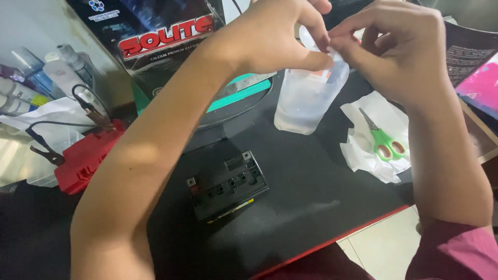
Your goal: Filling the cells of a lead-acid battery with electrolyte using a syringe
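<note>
Nearest, a small black battery (227, 182) lies on the dark worktop (311, 197), its row of filler holes facing up and its long axis running near-left to far-right. Beyond it, both hands meet above a clear plastic cup (306, 101). The left hand (275, 36) and right hand (399, 46) are each pinched shut on a small clear plastic strip (311, 41), apparently peeling or tearing it open; a steady opposing pull seems needed next. Green scissors (381, 140) rest on white tissue (363, 155), right.
</note>
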